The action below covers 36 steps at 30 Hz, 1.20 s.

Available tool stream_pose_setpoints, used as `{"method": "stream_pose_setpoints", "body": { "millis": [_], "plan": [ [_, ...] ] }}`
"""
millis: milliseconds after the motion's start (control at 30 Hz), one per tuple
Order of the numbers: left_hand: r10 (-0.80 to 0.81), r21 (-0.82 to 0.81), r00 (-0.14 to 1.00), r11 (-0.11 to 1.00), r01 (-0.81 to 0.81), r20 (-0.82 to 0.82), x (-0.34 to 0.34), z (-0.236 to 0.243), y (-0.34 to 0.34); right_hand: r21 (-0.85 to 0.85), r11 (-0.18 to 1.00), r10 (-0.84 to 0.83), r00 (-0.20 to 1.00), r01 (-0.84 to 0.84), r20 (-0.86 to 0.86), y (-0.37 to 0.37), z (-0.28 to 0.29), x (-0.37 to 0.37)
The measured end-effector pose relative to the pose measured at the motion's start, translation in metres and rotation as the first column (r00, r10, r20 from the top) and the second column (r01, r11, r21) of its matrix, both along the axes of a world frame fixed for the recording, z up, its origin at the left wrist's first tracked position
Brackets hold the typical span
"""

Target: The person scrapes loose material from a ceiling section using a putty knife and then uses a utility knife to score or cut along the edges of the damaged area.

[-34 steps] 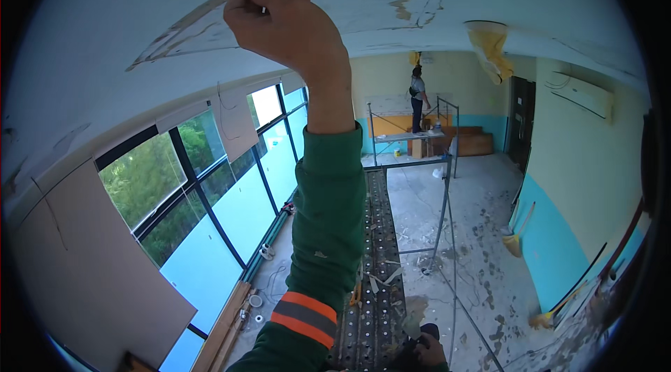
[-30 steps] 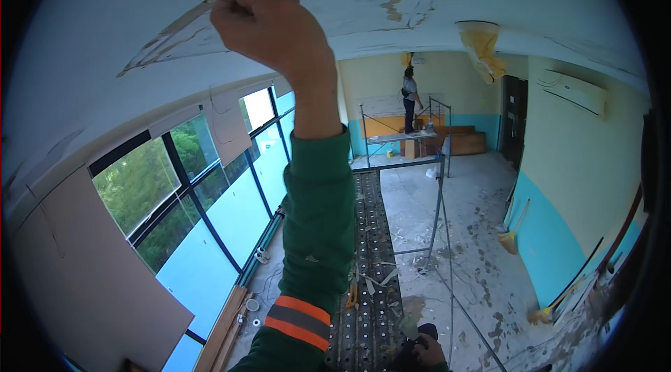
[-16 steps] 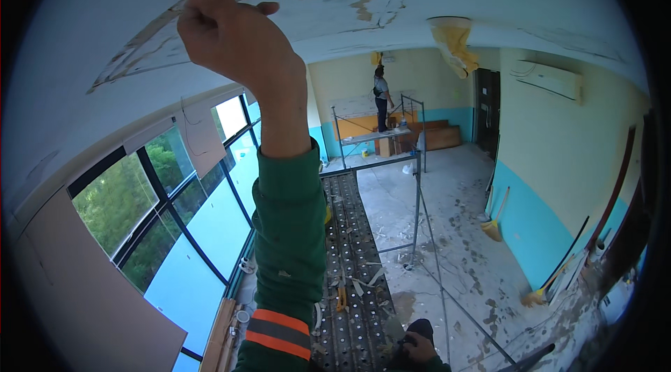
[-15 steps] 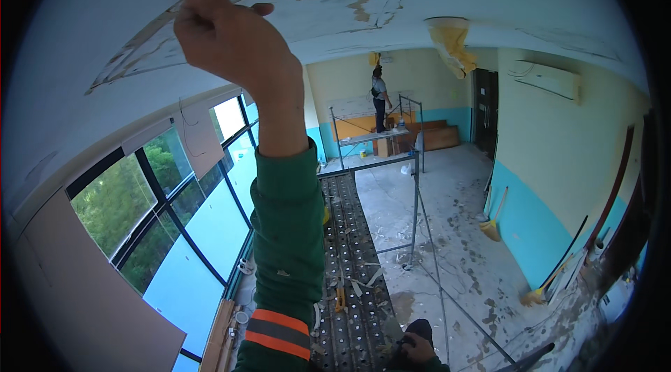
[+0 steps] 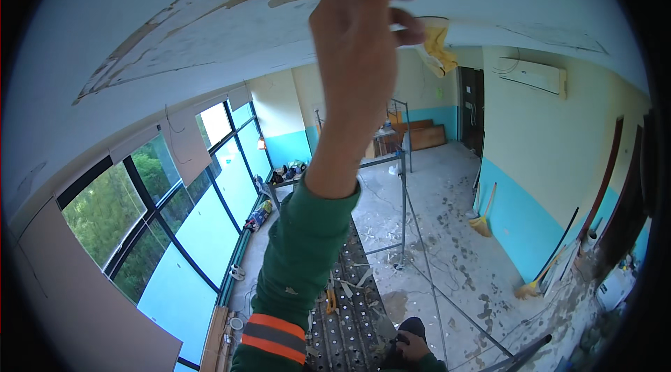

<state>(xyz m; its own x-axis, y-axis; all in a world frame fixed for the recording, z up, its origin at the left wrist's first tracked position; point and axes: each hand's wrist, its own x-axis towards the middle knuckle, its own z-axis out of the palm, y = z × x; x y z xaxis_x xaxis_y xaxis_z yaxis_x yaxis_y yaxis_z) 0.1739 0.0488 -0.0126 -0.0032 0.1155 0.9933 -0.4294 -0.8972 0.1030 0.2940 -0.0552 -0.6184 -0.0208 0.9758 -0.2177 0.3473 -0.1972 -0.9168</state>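
Item: left hand (image 5: 360,36), raised to the ceiling (image 5: 175,1); fingers (image 5: 405,19) curled loosely at the peeling paint (image 5: 210,29). We cannot tell whether they grip anything. Right hand (image 5: 414,346) low, resting on something dark; its grip is unclear.

Risks, as we judge them: flakes dropping onto the face; overreach tipping us off the scaffold deck (image 5: 349,316); the yellow hanging strip (image 5: 437,43) tearing loose.

Surface: white ceiling, cracked, bare patches exposed.

Room: windows (image 5: 175,211) left, debris-strewn floor (image 5: 454,232), 1 broom (image 5: 482,222), wall air conditioner (image 5: 535,75).
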Motion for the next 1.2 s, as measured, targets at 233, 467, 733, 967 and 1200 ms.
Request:
{"method": "stream_pose_setpoints", "body": {
  "millis": [233,467,733,967,1200],
  "plan": [
    [-0.095,0.102,0.989,0.991,0.083,0.112,-0.004,0.017,-0.001,-0.002,1.000,-0.017,0.999,0.017,-0.050,-0.009,-0.012,0.002],
    [-0.023,-0.108,0.988,0.993,0.039,0.151,-0.042,-0.024,0.008,0.088,0.996,0.006,1.000,-0.004,-0.018,-0.010,-0.020,0.005],
    [0.344,-0.416,0.876,0.781,-0.467,-0.338,-0.111,-0.153,0.056,0.122,0.991,0.039,0.990,-0.055,0.134,-0.025,0.046,-0.022],
    [0.575,-0.063,0.131,0.136,-0.989,-0.808,-0.230,-0.552,0.139,0.087,0.983,0.154,0.984,-0.162,0.091,-0.018,-0.044,-0.030],
    [-0.056,0.030,-0.028,-0.040,-0.999,-0.998,-0.308,-0.787,-0.023,0.050,0.998,0.019,0.997,-0.023,0.073,-0.037,-0.028,-0.037]
  ]
}}
